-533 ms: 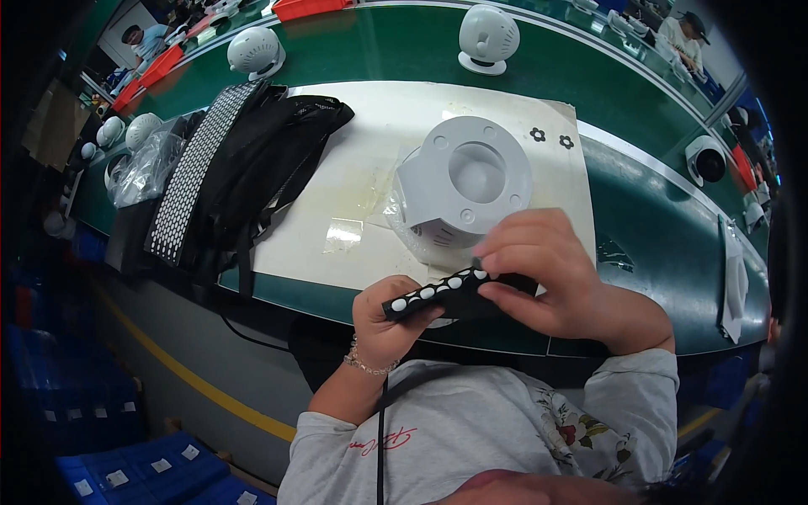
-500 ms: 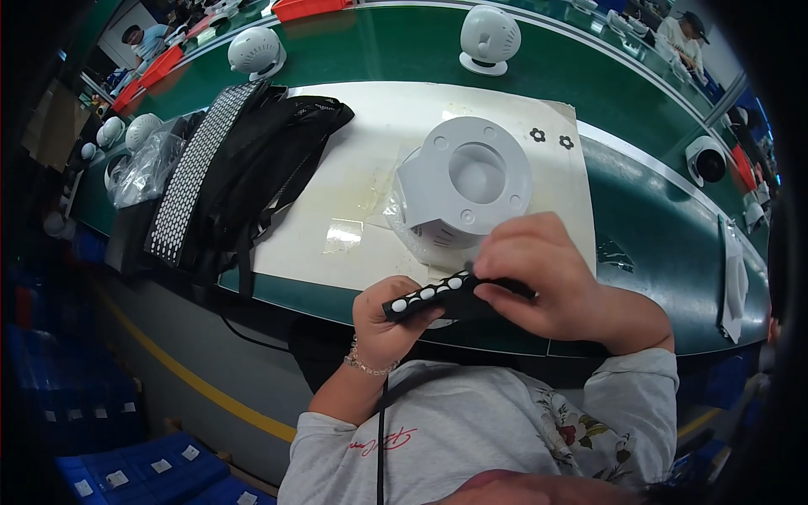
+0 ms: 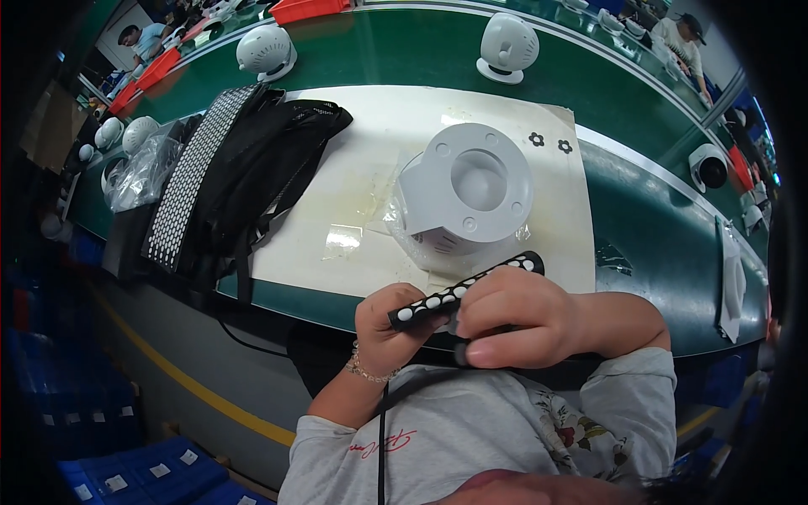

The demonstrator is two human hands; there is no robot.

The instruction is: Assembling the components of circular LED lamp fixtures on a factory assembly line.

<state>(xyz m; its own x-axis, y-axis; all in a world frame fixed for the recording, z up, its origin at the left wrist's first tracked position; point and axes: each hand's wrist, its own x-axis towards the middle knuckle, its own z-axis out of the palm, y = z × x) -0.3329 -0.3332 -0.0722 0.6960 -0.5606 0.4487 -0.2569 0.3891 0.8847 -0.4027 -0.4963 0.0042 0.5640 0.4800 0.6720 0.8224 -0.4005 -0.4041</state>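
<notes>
My left hand (image 3: 389,326) is closed on the near end of a black strip with rows of white round spots (image 3: 451,295). The strip is tilted up to the right, in front of the board. My right hand (image 3: 526,316) lies against its right half with curled fingers. A small dark piece (image 3: 461,352) shows at its thumb tip, too small to name surely. Beyond the strip, a white appliance (image 3: 422,200) rests base up on clear plastic film. Its ring-shaped base has a round opening and several small round recesses.
A cream board (image 3: 307,227) covers the green bench (image 3: 387,50); two black flower-shaped pieces (image 3: 550,142) lie on it. Black mesh bags and spotted sheets (image 3: 278,168) are piled left, beside crumpled clear bags (image 3: 139,181). White fans (image 3: 509,46) stand farther back. Co-workers sit across the bench.
My right hand has come down toward me from the strip's upper end, baring more of the strip. A small dark piece now shows at its thumb. My left hand keeps its hold.
</notes>
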